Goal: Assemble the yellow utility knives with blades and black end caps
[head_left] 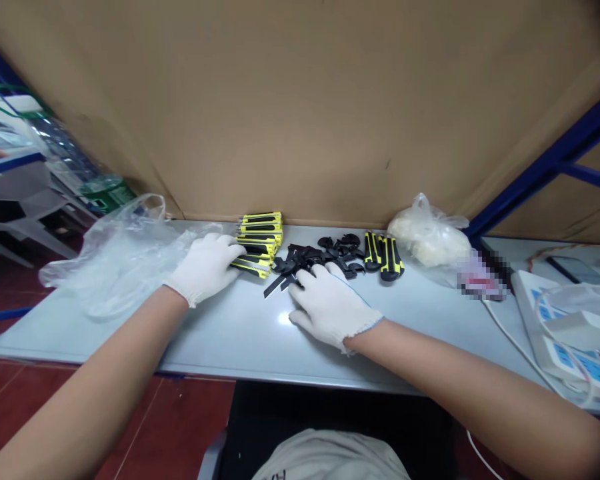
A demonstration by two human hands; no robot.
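Note:
Both my hands wear white knit gloves. My left hand [206, 267] lies on the grey table [240, 340] with its fingertips against the lowest knife of a stack of yellow-and-black utility knives [260, 241]; the fingers look loosely curled. My right hand [330, 305] rests palm down with fingers reaching into a pile of small black plastic parts [325, 255], touching a long black piece [276, 284]. Two more yellow-and-black knives [384, 256] lie right of the pile.
A crumpled clear plastic bag [120, 257] lies at the left, a white filled bag [427, 237] at the right. A cardboard sheet [300, 113] walls the back. White devices with cables [570, 333] and a phone [575, 268] sit far right.

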